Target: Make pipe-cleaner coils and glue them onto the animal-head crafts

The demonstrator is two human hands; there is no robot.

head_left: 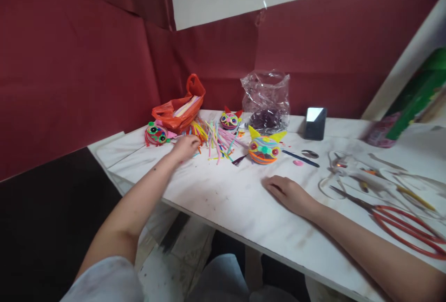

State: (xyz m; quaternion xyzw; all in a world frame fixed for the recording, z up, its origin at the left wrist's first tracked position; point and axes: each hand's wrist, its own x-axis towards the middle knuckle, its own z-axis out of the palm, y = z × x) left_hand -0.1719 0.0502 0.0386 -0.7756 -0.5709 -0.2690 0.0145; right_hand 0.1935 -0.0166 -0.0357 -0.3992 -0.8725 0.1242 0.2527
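Observation:
My left hand (187, 147) reaches to the near left side of a pile of colourful pipe cleaners (225, 140). Its fingers are bent together, and whatever they may hold is hidden. My right hand (284, 190) rests on the table with its fingers curled in and nothing showing in them. Just beyond it sits a striped animal head (265, 149) made of pipe cleaners, with yellow ears and red eyes. A smaller head with green ears (157, 134) lies left of my left hand. Another with red ears (230, 119) stands behind the pile.
An orange plastic bag (179, 111) and a clear bag (266, 100) stand at the back. A phone (315, 123) leans near the wall. Red-handled scissors (400, 223), a glue gun (355, 168) with cable, and a dark blue stick (300, 158) lie to the right.

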